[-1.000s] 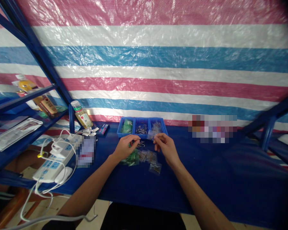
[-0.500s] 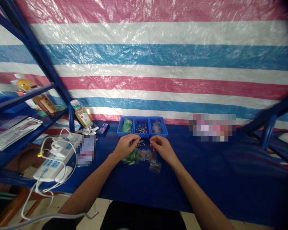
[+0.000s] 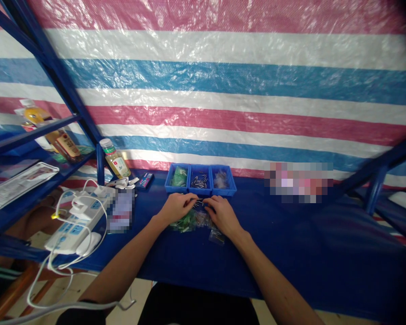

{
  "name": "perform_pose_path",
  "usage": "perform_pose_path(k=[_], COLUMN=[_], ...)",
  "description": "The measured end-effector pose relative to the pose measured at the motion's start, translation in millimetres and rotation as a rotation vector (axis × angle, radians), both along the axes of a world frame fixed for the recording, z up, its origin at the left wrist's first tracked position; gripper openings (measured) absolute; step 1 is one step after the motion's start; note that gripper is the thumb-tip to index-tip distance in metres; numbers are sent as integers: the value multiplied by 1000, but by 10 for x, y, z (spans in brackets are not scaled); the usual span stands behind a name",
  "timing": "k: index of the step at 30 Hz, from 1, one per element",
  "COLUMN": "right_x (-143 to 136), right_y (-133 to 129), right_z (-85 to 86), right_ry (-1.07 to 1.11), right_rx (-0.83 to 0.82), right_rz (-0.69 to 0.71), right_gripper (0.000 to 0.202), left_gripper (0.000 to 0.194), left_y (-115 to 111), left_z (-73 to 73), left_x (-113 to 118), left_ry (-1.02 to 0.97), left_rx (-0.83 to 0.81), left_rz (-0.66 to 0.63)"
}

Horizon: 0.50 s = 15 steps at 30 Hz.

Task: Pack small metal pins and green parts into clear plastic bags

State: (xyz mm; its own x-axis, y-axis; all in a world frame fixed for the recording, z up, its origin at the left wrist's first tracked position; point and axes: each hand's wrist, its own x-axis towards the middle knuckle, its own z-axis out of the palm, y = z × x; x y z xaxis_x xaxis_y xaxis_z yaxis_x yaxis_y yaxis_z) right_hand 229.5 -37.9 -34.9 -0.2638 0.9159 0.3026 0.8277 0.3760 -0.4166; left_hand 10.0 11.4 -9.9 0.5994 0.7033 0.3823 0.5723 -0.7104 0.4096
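Several small dark metal pieces (image 3: 199,203) lie on the blue table just in front of three joined blue bins. My left hand (image 3: 179,206) is at their left side, thumb and fingers pinched together; what they hold is too small to make out. From the right, my right hand (image 3: 221,213) reaches the same pieces with fingertips closed, its grip also unclear. The left bin (image 3: 177,189) holds green bags, the middle bin (image 3: 199,190) dark metal pieces, the right bin (image 3: 224,191) clear bags. Green packets (image 3: 185,222) and clear packets (image 3: 201,219) lie below my hands.
At the left are a white power strip (image 3: 67,232) with tangled cables, a bottle (image 3: 117,160), a small blue box (image 3: 146,180) and a blurred flat item (image 3: 121,211). A blurred object (image 3: 297,181) lies at the back right. Blue frame posts stand both sides.
My right hand has moved left and slightly down to the metal pieces, now partly covering the clear packets. My left hand has stayed nearly in place.
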Motion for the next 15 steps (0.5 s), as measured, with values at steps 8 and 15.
perform_pose_path(k=[8, 15], right_x=[-54, -67], right_y=[54, 86], right_z=[-52, -82], right_ry=[-10, 10], right_rx=[3, 4], right_rz=[58, 62], right_gripper=[22, 17], left_gripper=[23, 22], left_y=[2, -13], left_z=[-46, -22], left_x=[-8, -8], left_ry=[74, 65], left_rx=[6, 13], left_rz=[-47, -48])
